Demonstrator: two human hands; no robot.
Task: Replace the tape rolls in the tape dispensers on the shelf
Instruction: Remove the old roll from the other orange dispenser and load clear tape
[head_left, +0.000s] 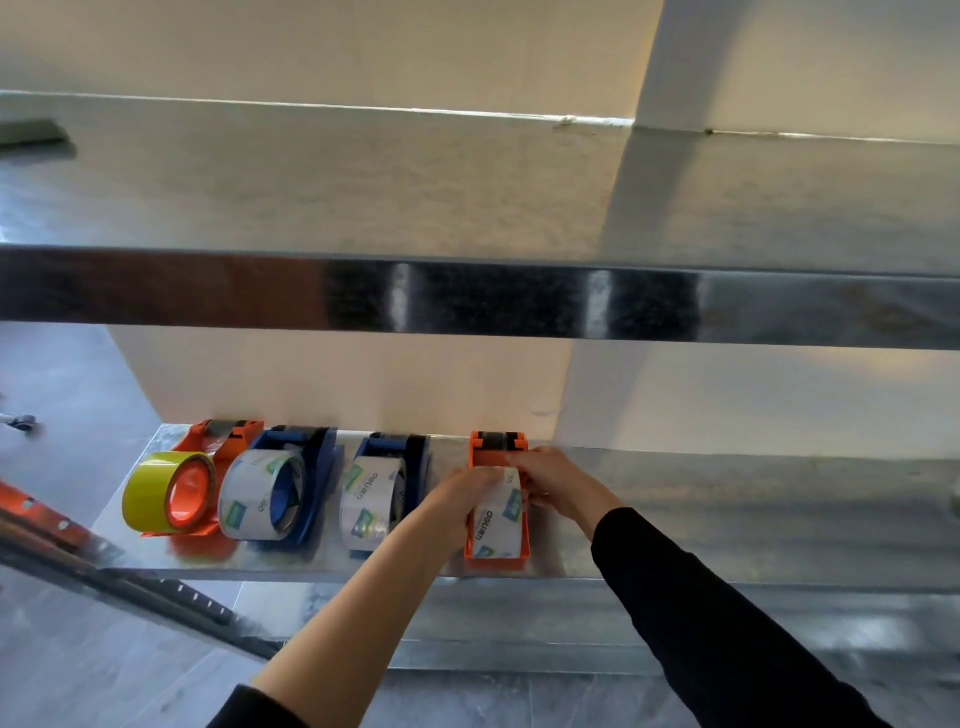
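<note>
From the head view, both my hands are down on the lower metal shelf (727, 512), at the rightmost of four tape dispensers that stand in a row with their cutter ends toward the wall. My left hand (457, 499) has its fingers (480, 475) curled round the left side of the printed clear roll (501, 514), which sits in the right orange dispenser (497, 451). My right hand (556, 480) grips that dispenser from the right, its fingers bent across the orange body just behind the roll. My right arm wears a black sleeve (701, 597); my left forearm is bare.

To the left, a little apart, stands a blue dispenser (400, 449) with its own printed clear roll (366, 501). Next comes a second blue dispenser (311, 447), also loaded with a clear roll (254, 493). At the far left end of the shelf is the left orange dispenser (231, 434), which carries a yellow tape roll (153, 491) on an orange hub.

Above them runs the shiny front edge of the upper shelf (467, 301). At the lower left an orange rack upright (41, 512) slants across the grey floor.
</note>
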